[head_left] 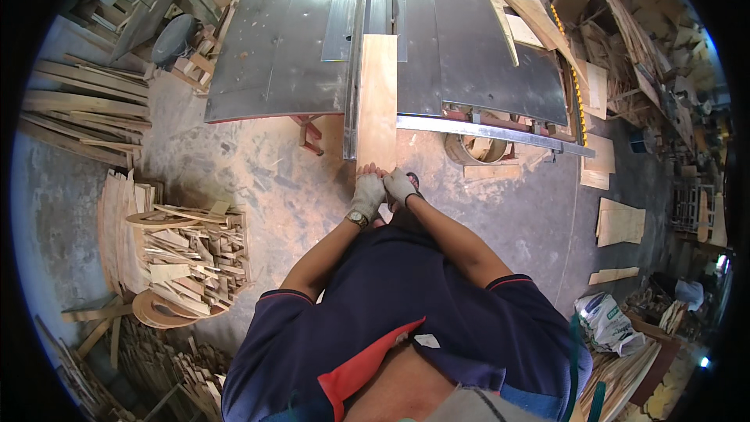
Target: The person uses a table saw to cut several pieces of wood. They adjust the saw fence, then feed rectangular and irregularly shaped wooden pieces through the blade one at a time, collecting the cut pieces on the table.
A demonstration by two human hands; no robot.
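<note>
A long, pale plywood board lies partly on the dark metal saw table, its near end sticking out over the table's front edge toward me. Along its left side runs a straight metal fence. The board's far end stops just short of the slot in the table's insert plate. My left hand, in a grey glove with bare fingertips, is closed on the near end, fingers over the top face. Right beside it my gloved right hand grips the near right corner; its fingertips are mostly hidden.
A metal rail crosses the table's front on the right. Loose wood strips lie at the table's right edge. Below the rail stands a round bin. Offcuts fill a pile on the left, and sawdust covers the concrete floor.
</note>
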